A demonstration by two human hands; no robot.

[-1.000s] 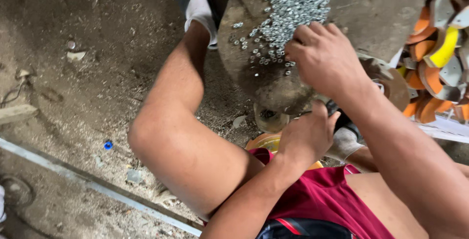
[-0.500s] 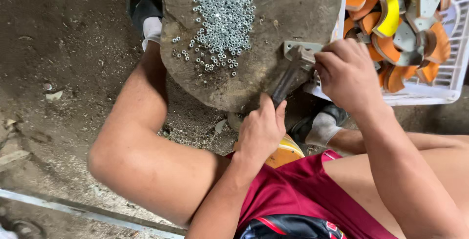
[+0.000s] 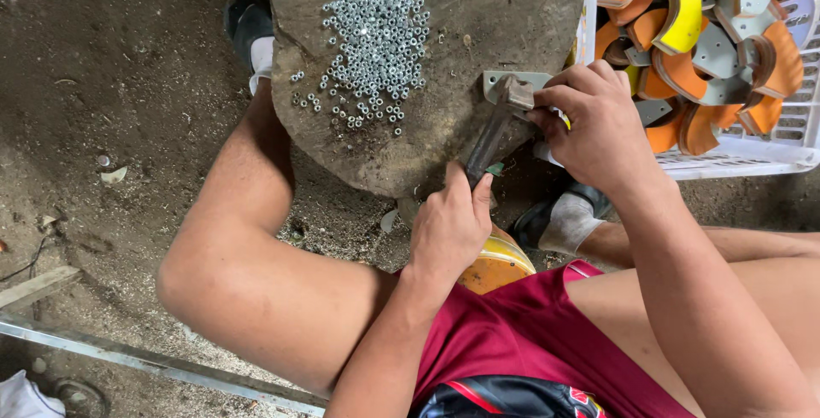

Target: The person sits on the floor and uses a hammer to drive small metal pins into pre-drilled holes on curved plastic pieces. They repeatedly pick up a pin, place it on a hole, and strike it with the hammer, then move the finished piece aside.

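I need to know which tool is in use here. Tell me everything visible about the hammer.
The hammer has a dark, worn handle and a small, dull metal head. It lies slanted across the edge of the round wooden block, head up. The left hand grips the handle's lower end. The head rests on a grey metal plate that the right hand holds on the block.
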